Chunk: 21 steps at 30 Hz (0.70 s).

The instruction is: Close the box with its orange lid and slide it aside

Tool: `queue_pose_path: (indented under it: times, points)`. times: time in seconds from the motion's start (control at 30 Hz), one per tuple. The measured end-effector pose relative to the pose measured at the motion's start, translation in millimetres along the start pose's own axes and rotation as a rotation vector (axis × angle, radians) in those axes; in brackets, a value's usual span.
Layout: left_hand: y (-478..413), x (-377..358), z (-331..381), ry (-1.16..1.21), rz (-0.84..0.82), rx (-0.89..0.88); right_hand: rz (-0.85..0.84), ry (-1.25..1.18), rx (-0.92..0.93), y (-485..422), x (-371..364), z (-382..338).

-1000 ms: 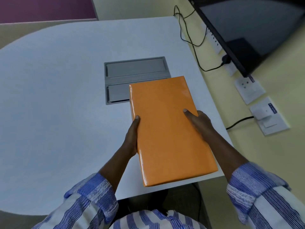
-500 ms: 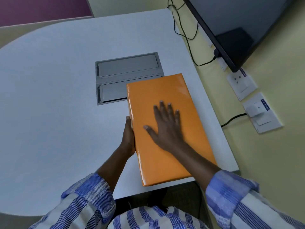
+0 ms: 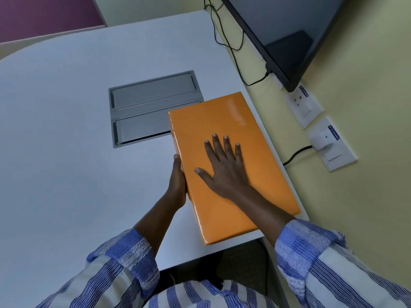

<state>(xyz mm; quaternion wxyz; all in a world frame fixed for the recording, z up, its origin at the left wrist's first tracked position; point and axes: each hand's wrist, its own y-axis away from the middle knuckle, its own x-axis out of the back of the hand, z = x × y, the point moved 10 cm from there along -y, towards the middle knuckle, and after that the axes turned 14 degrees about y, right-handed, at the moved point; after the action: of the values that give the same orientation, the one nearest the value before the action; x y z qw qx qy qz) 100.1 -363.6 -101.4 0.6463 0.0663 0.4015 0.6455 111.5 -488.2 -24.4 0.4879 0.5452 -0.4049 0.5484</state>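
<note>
The box (image 3: pixel 262 174) lies flat on the white table (image 3: pixel 66 141) near its right edge, fully covered by its glossy orange lid (image 3: pixel 213 121). My right hand (image 3: pixel 224 167) rests palm down on top of the lid with fingers spread. My left hand (image 3: pixel 176 181) presses against the box's left side, thumb along the edge. The lower box under the lid is hidden.
A grey recessed cable hatch (image 3: pixel 153 107) sits in the table just left of the box's far corner. A dark monitor (image 3: pixel 289 36), black cables (image 3: pixel 231 41) and wall sockets (image 3: pixel 329 143) are on the right, beyond the table edge.
My right hand moved from the box's right side onto the lid's top. The box has shifted toward the table's right edge; its near end overhangs the front edge less.
</note>
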Motion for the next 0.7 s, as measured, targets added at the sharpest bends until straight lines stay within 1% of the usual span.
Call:
queue_pose_path:
  times: [0.27, 0.47, 0.7]
  points:
    - [-11.4, -39.8, -15.6, -0.113, -0.015, 0.079, 0.0, 0.018, -0.038, 5.7, 0.7, 50.0]
    - [-18.9, -58.3, -25.1, -0.144, -0.012, 0.134, -0.01, 0.029, -0.054, 13.9, 2.5, 81.0]
    - [-15.3, -68.8, -25.5, -0.185, -0.013, 0.162, -0.039, 0.006, -0.064, 16.8, 5.5, 93.1]
